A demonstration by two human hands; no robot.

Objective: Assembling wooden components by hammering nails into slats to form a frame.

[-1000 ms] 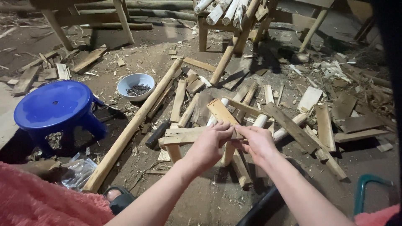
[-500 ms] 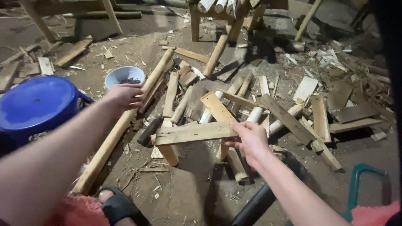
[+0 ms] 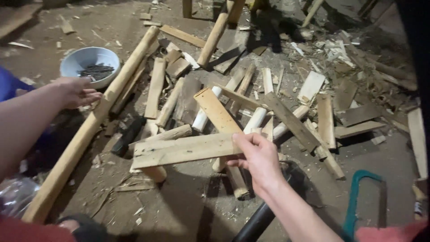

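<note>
Near the middle, the right hand (image 3: 259, 157) still pinches one end of a flat, rough wooden slat (image 3: 183, 150), held level above the scrap wood. The left hand (image 3: 77, 91), fingers loosely spread, has moved farther left toward the pale bowl (image 3: 89, 62) of dark nails (image 3: 95, 70), beside a long round pole (image 3: 96, 118).
</note>
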